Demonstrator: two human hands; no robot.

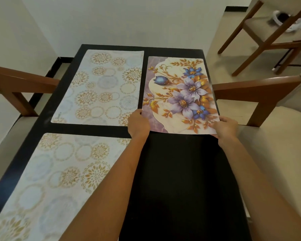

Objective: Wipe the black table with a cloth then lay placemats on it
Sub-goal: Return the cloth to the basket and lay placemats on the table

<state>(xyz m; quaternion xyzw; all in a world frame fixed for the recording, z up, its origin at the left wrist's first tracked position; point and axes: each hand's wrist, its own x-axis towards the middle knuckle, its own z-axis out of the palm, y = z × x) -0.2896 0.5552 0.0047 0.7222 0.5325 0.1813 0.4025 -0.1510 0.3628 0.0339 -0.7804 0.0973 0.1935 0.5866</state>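
Floral placemat on black table, near corners gripped by left hand and right hand.

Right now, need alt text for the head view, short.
Both hands, the left hand and right hand, hold the near corners of a floral placemat at the far right of a black table. Two pale circle-patterned placemats lie on the left side, one far and one near. Wooden chairs flank the table.
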